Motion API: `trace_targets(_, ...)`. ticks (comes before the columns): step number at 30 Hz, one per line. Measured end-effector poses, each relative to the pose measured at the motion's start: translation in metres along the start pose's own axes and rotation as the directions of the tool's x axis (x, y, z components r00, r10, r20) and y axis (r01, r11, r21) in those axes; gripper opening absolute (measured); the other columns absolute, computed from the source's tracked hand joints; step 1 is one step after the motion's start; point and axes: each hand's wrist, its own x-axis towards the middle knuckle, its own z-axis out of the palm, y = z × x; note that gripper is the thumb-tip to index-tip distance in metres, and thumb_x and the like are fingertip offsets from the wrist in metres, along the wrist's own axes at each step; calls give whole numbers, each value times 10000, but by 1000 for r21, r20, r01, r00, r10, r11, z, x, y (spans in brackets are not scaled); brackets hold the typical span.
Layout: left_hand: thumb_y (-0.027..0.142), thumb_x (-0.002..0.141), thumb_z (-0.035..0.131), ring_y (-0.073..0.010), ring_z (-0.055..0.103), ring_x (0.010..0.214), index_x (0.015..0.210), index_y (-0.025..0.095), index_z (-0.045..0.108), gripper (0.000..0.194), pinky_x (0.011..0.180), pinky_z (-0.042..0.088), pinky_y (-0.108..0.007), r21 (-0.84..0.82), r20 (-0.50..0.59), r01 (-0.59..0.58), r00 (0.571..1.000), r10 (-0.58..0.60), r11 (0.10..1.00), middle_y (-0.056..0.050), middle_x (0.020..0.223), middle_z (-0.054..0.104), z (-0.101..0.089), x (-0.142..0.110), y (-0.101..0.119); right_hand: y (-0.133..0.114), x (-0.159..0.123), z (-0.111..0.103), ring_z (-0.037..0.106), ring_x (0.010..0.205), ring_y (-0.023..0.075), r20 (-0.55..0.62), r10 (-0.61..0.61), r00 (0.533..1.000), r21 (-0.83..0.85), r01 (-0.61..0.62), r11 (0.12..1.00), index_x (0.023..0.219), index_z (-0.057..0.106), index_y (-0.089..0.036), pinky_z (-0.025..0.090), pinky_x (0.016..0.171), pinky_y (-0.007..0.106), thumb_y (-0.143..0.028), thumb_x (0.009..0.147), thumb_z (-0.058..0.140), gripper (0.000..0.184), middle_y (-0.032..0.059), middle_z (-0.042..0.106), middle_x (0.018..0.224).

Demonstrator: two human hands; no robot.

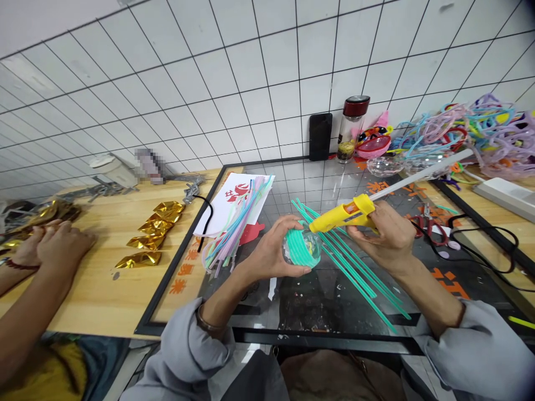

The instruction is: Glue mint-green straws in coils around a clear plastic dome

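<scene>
Low over the tabletop (343, 314), a person's left hand (271, 250) curls round a clear, rounded object (302, 249), thumb and fingers gripping its sides. Bright green bands run side by side across it; its right part is see-through and shiny. The right hand (387, 236), to its right, is wrapped around a yellow glue gun (345, 215), whose nozzle points at the object's upper edge; contact cannot be made out. Long green strips (355, 273) slant between the hands. Farther off, a dark phone (320, 137) and lidded bottle (351, 131) stand near the tiled wall (276, 67).
</scene>
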Motion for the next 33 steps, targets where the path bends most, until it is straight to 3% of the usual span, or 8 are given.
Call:
trace_targets(10, 364, 613, 858, -322, 505, 1266, 1219, 226, 460, 738, 1074, 424, -506, -3, 2, -5, 1000, 5, 1000, -145, 1313, 513, 0, 0, -1, 1, 0, -1, 596, 600, 174, 13, 2, 1000, 0, -2, 1000, 777, 575, -237, 442, 561, 301, -315, 855, 538, 117, 30, 617, 669)
trace_targets(15, 349, 618, 860, -321, 507, 1262, 1214, 228, 453, 732, 1070, 428, -511, 3, 2, -8, 1000, 8, 1000, -140, 1299, 508, 0, -1, 0, 2, -1, 1, 573, 595, 151, -63, -63, 996, -4, 63, 998, 826, 573, -225, 417, 549, 279, -204, 833, 561, 26, 13, 605, 692)
trace_targets(22, 351, 622, 863, -325, 516, 1255, 1230, 239, 436, 752, 1064, 438, -525, 7, -7, -34, 999, 34, 999, -140, 1299, 503, 1, -1, -3, 5, 1, 4, 524, 569, 123, -161, -214, 964, 24, 220, 975, 810, 493, -232, 368, 504, 259, -112, 775, 633, 187, -28, 533, 673)
trace_targets(33, 349, 617, 861, -325, 522, 1246, 1225, 232, 447, 745, 1061, 442, -530, 8, -4, -18, 1000, 18, 1000, -140, 1288, 516, 0, -1, -3, 5, 0, 4, 543, 592, 127, -166, -194, 967, 28, 202, 979, 868, 518, -227, 370, 517, 266, -95, 788, 615, 183, -16, 561, 707)
